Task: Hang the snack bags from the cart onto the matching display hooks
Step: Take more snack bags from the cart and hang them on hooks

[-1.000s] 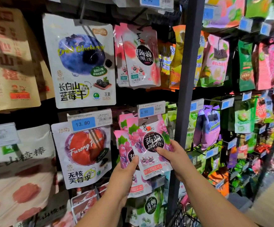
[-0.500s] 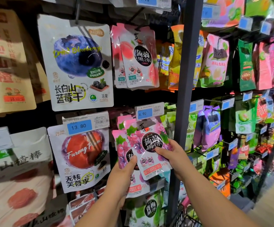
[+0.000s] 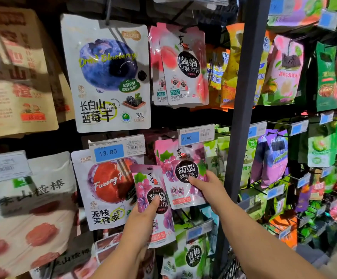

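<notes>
Head view: cart (image 3: 231,267) mostly cut off

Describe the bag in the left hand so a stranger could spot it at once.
Start at the dark upright post and move left to the blue 4.90 price tag. Under it hangs a pink grape jelly bag that the right hand holds. The second grape bag shares that design, but sits lower left, overlapping the plum bag, with the left hand gripping it.
</notes>
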The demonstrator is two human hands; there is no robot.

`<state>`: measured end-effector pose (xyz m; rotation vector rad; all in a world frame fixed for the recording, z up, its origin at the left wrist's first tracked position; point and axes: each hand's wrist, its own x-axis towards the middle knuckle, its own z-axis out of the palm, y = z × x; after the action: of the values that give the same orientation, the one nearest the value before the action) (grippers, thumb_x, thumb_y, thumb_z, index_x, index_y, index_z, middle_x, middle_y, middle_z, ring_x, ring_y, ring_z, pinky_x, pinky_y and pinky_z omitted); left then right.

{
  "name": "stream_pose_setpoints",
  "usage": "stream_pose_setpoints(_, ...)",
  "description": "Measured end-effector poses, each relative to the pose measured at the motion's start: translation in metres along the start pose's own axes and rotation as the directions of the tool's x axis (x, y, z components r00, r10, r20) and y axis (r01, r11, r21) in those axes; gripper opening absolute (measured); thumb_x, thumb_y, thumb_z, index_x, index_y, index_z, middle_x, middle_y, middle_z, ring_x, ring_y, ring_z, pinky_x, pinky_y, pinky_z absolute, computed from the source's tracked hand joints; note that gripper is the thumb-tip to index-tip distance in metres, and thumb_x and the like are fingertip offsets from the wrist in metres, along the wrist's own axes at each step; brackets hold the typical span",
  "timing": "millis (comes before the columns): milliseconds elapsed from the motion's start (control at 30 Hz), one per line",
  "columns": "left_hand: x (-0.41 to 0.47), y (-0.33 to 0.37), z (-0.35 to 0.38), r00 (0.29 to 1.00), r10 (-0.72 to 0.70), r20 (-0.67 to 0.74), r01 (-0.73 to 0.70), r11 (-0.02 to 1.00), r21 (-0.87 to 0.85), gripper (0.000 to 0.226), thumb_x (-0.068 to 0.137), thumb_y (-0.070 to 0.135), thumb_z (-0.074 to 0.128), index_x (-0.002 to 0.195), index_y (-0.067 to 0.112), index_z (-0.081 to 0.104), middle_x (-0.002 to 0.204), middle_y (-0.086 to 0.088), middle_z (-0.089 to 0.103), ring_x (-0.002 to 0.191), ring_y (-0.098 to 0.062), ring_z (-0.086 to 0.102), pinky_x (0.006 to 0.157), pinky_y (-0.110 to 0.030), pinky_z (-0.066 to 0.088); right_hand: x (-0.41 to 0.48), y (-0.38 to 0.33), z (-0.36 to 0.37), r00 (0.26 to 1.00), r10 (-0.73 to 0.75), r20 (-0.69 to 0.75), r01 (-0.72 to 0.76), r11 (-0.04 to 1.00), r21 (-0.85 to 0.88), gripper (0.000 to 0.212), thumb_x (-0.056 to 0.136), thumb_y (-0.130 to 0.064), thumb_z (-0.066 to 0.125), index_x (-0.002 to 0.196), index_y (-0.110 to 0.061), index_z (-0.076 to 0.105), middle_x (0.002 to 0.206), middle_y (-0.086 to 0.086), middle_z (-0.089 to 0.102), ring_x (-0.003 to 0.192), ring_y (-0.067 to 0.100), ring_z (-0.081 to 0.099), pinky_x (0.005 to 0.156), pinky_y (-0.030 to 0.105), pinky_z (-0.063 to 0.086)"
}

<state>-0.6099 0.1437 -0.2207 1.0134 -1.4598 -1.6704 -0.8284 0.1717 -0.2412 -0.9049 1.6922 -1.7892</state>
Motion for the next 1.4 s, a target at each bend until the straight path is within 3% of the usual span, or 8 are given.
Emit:
stream_pose_setpoints(133, -0.005, 0.003, -0.005, 0.999, 0.037, 0.027, -0.036, 0.999, -0.026, 0.026, 0.093, 0.039, 0.057, 0.112, 0.024, 0.048, 0.102, 0.0, 0.056, 0.07, 0.001, 0.045, 0.082, -0.029, 0.033, 0.003, 0.004, 0.005, 1.0, 0.012, 0.003, -0.012, 1.0, 0.013, 0.031, 0.075, -0.034, 0.079, 0.102, -0.024, 0.067, 0.101, 0.002, 0.075, 0.098, 0.025, 0.07, 0.095, 0.052, 0.052)
stream_pose_setpoints(467, -0.008, -0.003, -0.011, 0.999, 0.048, 0.003, -0.047, 0.996, -0.077, 0.055, 0.09, 0.044, 0.06, 0.137, 0.019, 0.046, 0.123, -0.002, 0.059, 0.091, -0.011, 0.051, 0.09, -0.031, 0.034, 0.0, 0.002, 0.008, 0.995, 0.0, -0.096, -0.011, 0.993, -0.119, 0.017, 0.083, -0.034, 0.075, 0.09, -0.025, 0.062, 0.099, 0.003, 0.072, 0.093, 0.02, 0.068, 0.087, 0.039, 0.054)
stream_pose_setpoints(633, -0.011, -0.003, -0.007, 0.996, 0.09, 0.012, -0.089, 0.994, -0.068, 0.055, 0.086, 0.05, 0.062, 0.133, 0.022, 0.054, 0.126, 0.006, 0.062, 0.086, 0.002, 0.053, 0.09, -0.031, 0.035, -0.018, -0.002, 0.01, 0.98, -0.025, -0.196, -0.043, 0.941, -0.336, 0.053, 0.078, -0.039, 0.079, 0.117, -0.016, 0.05, 0.106, -0.001, 0.059, 0.094, 0.017, 0.057, 0.078, 0.031, 0.044)
stream_pose_setpoints(900, -0.019, -0.013, 0.0, 0.98, 0.18, -0.089, -0.194, 0.963, -0.186, 0.077, 0.074, 0.068, 0.063, 0.14, 0.031, 0.047, 0.134, 0.012, 0.055, 0.123, -0.012, 0.051, 0.108, -0.043, 0.034, -0.054, 0.003, 0.017, 0.908, -0.339, -0.247, 0.097, 0.742, -0.663, 0.063, 0.082, -0.043, 0.073, 0.134, -0.023, 0.044, 0.134, -0.004, 0.043, 0.129, 0.015, 0.038, 0.105, 0.034, 0.036)
stream_pose_setpoints(1033, -0.021, -0.012, 0.005, 0.987, 0.142, -0.069, -0.156, 0.939, -0.308, 0.062, 0.076, 0.055, 0.068, 0.128, 0.022, 0.06, 0.116, -0.002, 0.071, 0.104, -0.02, 0.068, 0.099, -0.046, 0.046, -0.068, -0.009, 0.02, 0.996, -0.092, 0.013, 0.093, 0.97, -0.224, 0.027, 0.088, -0.05, 0.059, 0.088, -0.023, 0.063, 0.086, -0.006, 0.062, 0.082, 0.012, 0.056, 0.077, 0.03, 0.042)
stream_pose_setpoints(1133, -0.019, -0.015, 0.01, 0.996, 0.086, 0.019, -0.072, 0.924, -0.376, 0.068, 0.066, 0.05, 0.074, 0.122, 0.012, 0.063, 0.109, -0.015, 0.072, 0.099, -0.036, 0.069, 0.095, -0.057, 0.049, -0.078, -0.013, 0.019, 0.935, 0.086, 0.343, -0.053, 0.993, -0.106, 0.023, 0.085, -0.039, 0.065, 0.101, -0.023, 0.065, 0.082, -0.01, 0.067, 0.071, 0.005, 0.06, 0.068, 0.022, 0.045)
stream_pose_setpoints(1233, -0.016, -0.019, 0.016, 0.993, 0.066, 0.102, -0.03, 0.947, -0.319, 0.069, 0.066, 0.05, 0.07, 0.123, 0.011, 0.063, 0.111, -0.014, 0.072, 0.101, -0.034, 0.069, 0.095, -0.055, 0.05, -0.085, 0.0, 0.014, 0.896, 0.104, 0.431, -0.116, 0.993, 0.001, 0.042, 0.075, -0.011, 0.077, 0.111, -0.026, 0.062, 0.102, -0.009, 0.075, 0.095, 0.011, 0.071, 0.085, 0.027, 0.054)
stream_pose_setpoints(1400, -0.004, -0.021, 0.027, 0.985, 0.051, 0.168, -0.027, 0.99, -0.14, 0.095, 0.056, 0.078, 0.066, 0.133, 0.023, 0.056, 0.131, 0.001, 0.061, 0.117, -0.018, 0.058, 0.098, -0.04, 0.046, -0.088, 0.014, 0.002, 0.935, 0.085, 0.344, -0.119, 0.99, 0.081, 0.078, 0.057, -0.021, 0.087, 0.128, -0.024, 0.056, 0.124, 0.002, 0.068, 0.114, 0.023, 0.065, 0.104, 0.042, 0.048)
